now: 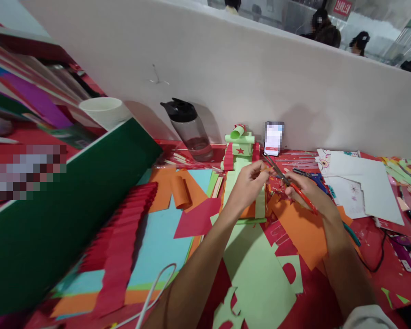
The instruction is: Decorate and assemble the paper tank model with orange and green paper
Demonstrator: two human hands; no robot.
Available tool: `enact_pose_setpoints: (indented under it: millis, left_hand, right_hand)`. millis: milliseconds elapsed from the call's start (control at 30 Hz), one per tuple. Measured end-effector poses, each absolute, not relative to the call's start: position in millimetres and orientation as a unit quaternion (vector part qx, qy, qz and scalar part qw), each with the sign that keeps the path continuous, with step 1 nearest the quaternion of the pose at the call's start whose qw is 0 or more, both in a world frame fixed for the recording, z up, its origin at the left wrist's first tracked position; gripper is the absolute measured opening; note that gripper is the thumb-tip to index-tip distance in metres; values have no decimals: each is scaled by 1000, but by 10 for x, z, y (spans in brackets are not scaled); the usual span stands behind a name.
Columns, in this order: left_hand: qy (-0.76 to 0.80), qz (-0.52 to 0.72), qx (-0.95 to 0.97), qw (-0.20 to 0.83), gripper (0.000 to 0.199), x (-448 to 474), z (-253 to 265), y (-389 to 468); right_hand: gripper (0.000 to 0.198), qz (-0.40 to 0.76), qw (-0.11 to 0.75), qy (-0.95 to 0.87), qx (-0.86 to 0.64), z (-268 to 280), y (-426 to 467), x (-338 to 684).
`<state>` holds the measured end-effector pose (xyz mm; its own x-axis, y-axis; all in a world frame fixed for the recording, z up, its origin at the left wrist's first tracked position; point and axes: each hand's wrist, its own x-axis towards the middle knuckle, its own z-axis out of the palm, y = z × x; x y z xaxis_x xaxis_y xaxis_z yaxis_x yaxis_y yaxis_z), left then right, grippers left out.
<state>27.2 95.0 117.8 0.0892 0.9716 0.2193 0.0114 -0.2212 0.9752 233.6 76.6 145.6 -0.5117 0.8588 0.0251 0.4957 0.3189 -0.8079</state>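
My right hand grips a pair of scissors with red handles, its blades pointing up and left, partly apart. Close to the blades, my left hand is closed in a pinch on a small piece of orange paper, mostly hidden by the fingers. Just beyond the left hand stands a paper model tank in pale green, with red strips at its sides and a red star on its front. The left forearm covers part of its orange and green base.
A water bottle and a propped phone stand by the white partition. Coloured paper sheets and a pleated red crepe strip lie left. A green board rises there; white cards lie right.
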Motion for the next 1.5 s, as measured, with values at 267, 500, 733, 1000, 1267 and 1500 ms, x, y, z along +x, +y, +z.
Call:
enact_pose_setpoints:
  millis: [267,500,733,1000,1267,1500]
  left_hand:
    - [414,524,586,458,23,267,1169,954]
    - [412,522,596,451,23,260,1154,965]
    - [411,515,596,459,22,250,1125,970]
    - [413,506,601,461,24,234,1155,970]
    - [368,414,643,528,25,238,1122,950]
    - [350,382,657,548,33,247,1097,942]
  right_hand:
    - [61,370,221,-788,-441,1484,764,2336]
    - [56,376,214,-781,-451,1491,762,2340]
    - [48,391,206,-767,-464,1485,773,2331]
    - [45,425,276,-723,-469,1453,779,2352]
    - [42,447,420,-651,-448,1387,825,2281]
    - [44,476,442,-622,-438,1326,851,2234]
